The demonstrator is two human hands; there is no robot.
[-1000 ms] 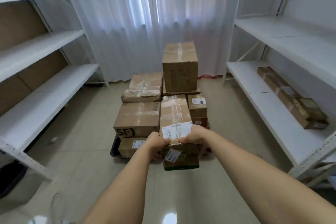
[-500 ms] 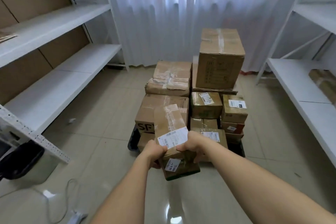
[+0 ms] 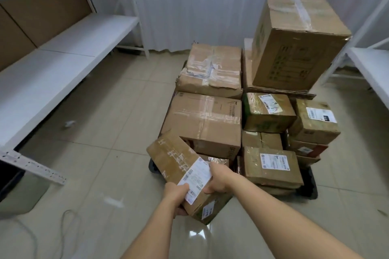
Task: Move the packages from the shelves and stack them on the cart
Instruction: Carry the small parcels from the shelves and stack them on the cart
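I hold a long brown cardboard package (image 3: 172,157) with a white label, tilted with its far end up and to the left. My left hand (image 3: 175,194) grips its near left side and my right hand (image 3: 219,178) grips its right edge. It hangs just in front of the low black cart (image 3: 309,187), which carries several stacked cardboard boxes. A tall box (image 3: 294,40) sits highest at the back right. A wide taped box (image 3: 204,122) is directly beyond the package.
White metal shelves (image 3: 63,54) run along the left wall, and another shelf (image 3: 370,63) shows at the right edge. White curtains hang behind the cart. A dark bin (image 3: 8,178) and a loose cable (image 3: 63,223) lie on the tiled floor at lower left.
The view has turned left and come closer to the cart. The package has tilted further to the left in my hands, and the right shelf with its boxes has left the frame.
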